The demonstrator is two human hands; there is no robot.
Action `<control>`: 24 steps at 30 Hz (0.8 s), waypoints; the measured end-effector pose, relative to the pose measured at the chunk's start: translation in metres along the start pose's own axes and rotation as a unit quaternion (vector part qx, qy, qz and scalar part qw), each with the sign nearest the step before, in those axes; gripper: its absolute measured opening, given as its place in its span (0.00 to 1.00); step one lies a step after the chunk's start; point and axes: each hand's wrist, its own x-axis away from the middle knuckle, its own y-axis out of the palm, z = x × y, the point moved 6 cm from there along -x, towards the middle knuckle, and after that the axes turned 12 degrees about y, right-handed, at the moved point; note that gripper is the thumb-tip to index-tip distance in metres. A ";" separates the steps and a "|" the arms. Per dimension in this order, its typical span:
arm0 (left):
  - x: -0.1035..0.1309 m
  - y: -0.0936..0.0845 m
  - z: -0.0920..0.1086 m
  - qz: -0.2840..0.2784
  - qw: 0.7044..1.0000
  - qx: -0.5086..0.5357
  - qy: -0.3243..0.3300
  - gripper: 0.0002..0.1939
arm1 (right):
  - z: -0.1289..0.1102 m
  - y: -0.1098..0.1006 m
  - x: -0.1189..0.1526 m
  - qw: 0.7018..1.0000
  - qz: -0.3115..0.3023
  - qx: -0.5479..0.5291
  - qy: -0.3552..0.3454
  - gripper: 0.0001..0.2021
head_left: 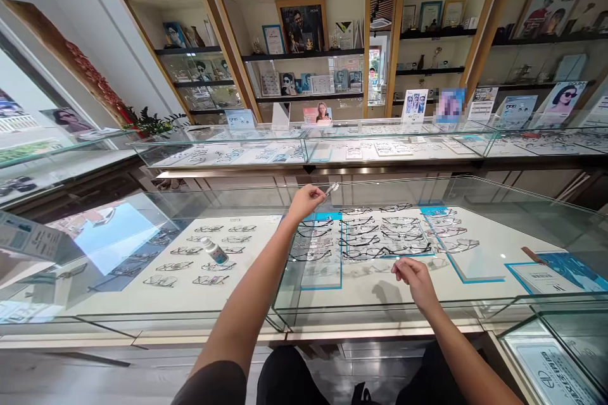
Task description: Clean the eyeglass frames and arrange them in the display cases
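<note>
Glass display table (156,300), rows of eyeglasses (387,251) inside, hands well apart above.
Left forearm (251,291) extends far; a careless leftward sweep could tip the white bottle beside it. Right hand (414,275), near right, fingertips drawn together, can't tell if anything's in them. Left hand (304,201) pinches at far middle. White bottle (215,251) stands left. Slim item (333,188), clear-ended, likely eyewear, sits in the left pinch: light fingertip grip could slip, dropping it on glass.

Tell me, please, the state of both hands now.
Left hand: closed, holding a slim item, probably glasses.
Right hand: loosely closed; no held object visible.
</note>
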 end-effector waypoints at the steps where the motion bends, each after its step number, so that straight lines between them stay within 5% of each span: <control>1: 0.003 0.005 0.009 0.025 0.998 0.050 0.009 0.19 | -0.006 0.003 -0.005 1.000 0.002 0.011 -0.013 0.25; 7: 0.016 0.051 0.055 0.093 0.950 0.297 0.025 0.26 | -0.068 0.031 -0.055 0.994 0.005 0.052 -0.098 0.17; 12: 0.023 0.071 0.066 0.131 0.905 0.404 0.005 0.25 | -0.111 0.053 -0.105 0.984 0.023 0.082 -0.157 0.13; 19: 0.038 0.078 0.063 0.161 0.867 0.471 -0.020 0.22 | -0.101 0.082 -0.124 0.989 -0.031 0.042 -0.139 0.20; 24: 0.046 0.085 0.076 0.138 0.860 0.490 -0.022 0.20 | -0.103 0.079 -0.112 0.992 -0.052 -0.032 -0.109 0.20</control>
